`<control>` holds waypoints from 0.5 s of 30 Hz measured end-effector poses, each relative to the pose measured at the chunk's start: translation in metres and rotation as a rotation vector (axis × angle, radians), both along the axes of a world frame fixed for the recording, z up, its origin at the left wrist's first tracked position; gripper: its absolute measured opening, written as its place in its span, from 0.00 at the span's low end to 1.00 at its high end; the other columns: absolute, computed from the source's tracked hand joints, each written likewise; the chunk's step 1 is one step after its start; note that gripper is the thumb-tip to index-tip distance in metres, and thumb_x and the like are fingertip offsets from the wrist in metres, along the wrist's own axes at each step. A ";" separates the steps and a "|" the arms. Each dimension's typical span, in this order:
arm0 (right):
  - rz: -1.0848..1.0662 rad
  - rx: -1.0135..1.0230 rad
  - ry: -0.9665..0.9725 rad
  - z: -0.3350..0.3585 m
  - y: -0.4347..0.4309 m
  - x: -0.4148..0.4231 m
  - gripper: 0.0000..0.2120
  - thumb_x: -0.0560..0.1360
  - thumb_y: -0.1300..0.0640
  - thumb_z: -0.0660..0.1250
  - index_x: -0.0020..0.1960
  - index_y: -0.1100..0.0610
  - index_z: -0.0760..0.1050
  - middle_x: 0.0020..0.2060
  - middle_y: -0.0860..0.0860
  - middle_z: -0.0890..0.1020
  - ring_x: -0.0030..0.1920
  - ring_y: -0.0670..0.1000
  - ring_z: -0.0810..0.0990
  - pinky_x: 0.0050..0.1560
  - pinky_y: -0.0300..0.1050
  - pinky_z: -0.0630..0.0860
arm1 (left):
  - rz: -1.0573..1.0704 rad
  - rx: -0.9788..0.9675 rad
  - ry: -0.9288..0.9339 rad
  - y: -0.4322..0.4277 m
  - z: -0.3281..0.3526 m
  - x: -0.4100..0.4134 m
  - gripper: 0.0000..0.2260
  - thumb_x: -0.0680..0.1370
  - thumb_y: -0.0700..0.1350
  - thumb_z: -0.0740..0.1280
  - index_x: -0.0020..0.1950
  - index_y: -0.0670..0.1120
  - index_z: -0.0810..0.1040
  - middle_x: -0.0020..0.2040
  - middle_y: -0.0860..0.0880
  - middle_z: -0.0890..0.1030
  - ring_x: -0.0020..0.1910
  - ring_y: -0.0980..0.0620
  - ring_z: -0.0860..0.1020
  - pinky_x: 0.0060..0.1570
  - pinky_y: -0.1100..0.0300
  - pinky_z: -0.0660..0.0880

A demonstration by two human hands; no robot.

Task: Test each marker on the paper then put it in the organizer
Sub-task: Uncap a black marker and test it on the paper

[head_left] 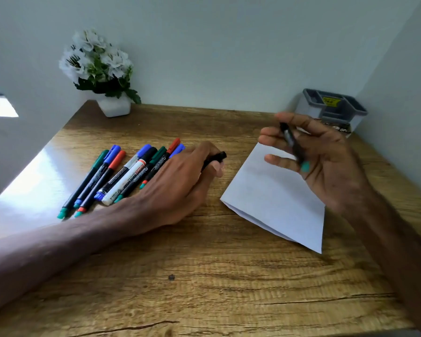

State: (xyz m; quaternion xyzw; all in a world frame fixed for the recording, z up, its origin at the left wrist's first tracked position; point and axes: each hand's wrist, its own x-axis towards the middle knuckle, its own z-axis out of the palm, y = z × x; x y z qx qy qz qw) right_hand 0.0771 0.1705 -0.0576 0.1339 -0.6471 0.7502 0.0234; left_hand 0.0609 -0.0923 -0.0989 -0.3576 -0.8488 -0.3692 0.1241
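Several markers (122, 176) with blue, green, red and black caps lie side by side on the wooden table (204, 276) at the left. My left hand (180, 183) rests beside them, closed on a black marker cap (216, 158). My right hand (326, 156) hovers over the white paper (272, 198) and holds an uncapped black marker (291, 142) with a teal end, blurred by motion. The grey organizer (333, 110) stands in the far right corner, behind my right hand.
A white pot of white flowers (105, 76) stands at the back left against the wall. Walls close the table at the back and on the right. A small dark spot (171, 277) marks the wood near the front.
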 end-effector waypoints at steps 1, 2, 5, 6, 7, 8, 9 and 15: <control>0.001 0.033 0.001 -0.001 -0.002 0.001 0.14 0.81 0.65 0.60 0.65 0.61 0.76 0.55 0.59 0.86 0.57 0.59 0.86 0.46 0.48 0.85 | -0.018 0.017 -0.019 -0.001 0.000 0.000 0.11 0.86 0.48 0.56 0.54 0.45 0.76 0.47 0.53 0.80 0.48 0.55 0.79 0.47 0.52 0.74; -0.022 0.105 0.017 -0.003 -0.004 0.002 0.14 0.78 0.63 0.65 0.64 0.62 0.76 0.52 0.59 0.87 0.53 0.59 0.87 0.43 0.47 0.85 | -0.035 0.018 -0.040 0.000 0.000 0.001 0.12 0.86 0.48 0.55 0.53 0.45 0.75 0.46 0.52 0.79 0.47 0.53 0.78 0.47 0.51 0.73; -0.079 0.369 0.063 -0.011 -0.013 0.006 0.12 0.76 0.56 0.69 0.56 0.62 0.79 0.43 0.59 0.87 0.43 0.58 0.86 0.35 0.47 0.82 | -0.095 -0.063 -0.077 0.001 0.001 0.000 0.11 0.86 0.52 0.57 0.55 0.46 0.72 0.47 0.52 0.77 0.47 0.54 0.76 0.46 0.57 0.72; -0.077 0.407 0.056 -0.015 -0.015 0.006 0.09 0.78 0.56 0.69 0.54 0.62 0.79 0.41 0.59 0.86 0.41 0.59 0.86 0.35 0.47 0.81 | -0.117 -0.109 -0.076 0.002 0.001 -0.001 0.09 0.85 0.53 0.60 0.57 0.48 0.72 0.50 0.55 0.76 0.50 0.57 0.75 0.48 0.63 0.71; -0.073 0.411 0.029 -0.017 -0.017 0.006 0.08 0.80 0.58 0.67 0.53 0.63 0.79 0.40 0.59 0.86 0.41 0.59 0.85 0.36 0.47 0.80 | -0.133 -0.156 -0.077 0.001 0.001 -0.002 0.08 0.84 0.53 0.63 0.59 0.52 0.70 0.53 0.59 0.74 0.54 0.60 0.73 0.50 0.69 0.69; -0.070 0.404 -0.002 -0.019 -0.018 0.005 0.07 0.82 0.60 0.65 0.54 0.63 0.79 0.40 0.60 0.86 0.42 0.60 0.85 0.37 0.48 0.80 | -0.150 -0.195 -0.081 0.001 0.001 -0.003 0.08 0.83 0.53 0.65 0.59 0.56 0.68 0.56 0.62 0.73 0.57 0.63 0.72 0.52 0.72 0.67; -0.067 0.402 -0.033 -0.020 -0.019 0.005 0.07 0.82 0.61 0.64 0.55 0.64 0.79 0.41 0.61 0.86 0.42 0.60 0.86 0.38 0.48 0.80 | -0.165 -0.218 -0.089 0.001 0.000 -0.003 0.10 0.82 0.52 0.66 0.56 0.59 0.66 0.57 0.65 0.71 0.59 0.66 0.70 0.53 0.75 0.66; -0.076 0.376 -0.117 -0.023 -0.017 0.005 0.12 0.83 0.58 0.63 0.59 0.64 0.80 0.47 0.60 0.88 0.49 0.60 0.88 0.48 0.54 0.84 | -0.164 -0.242 -0.137 0.002 0.000 -0.004 0.16 0.79 0.53 0.71 0.55 0.49 0.65 0.61 0.71 0.72 0.61 0.68 0.71 0.55 0.72 0.68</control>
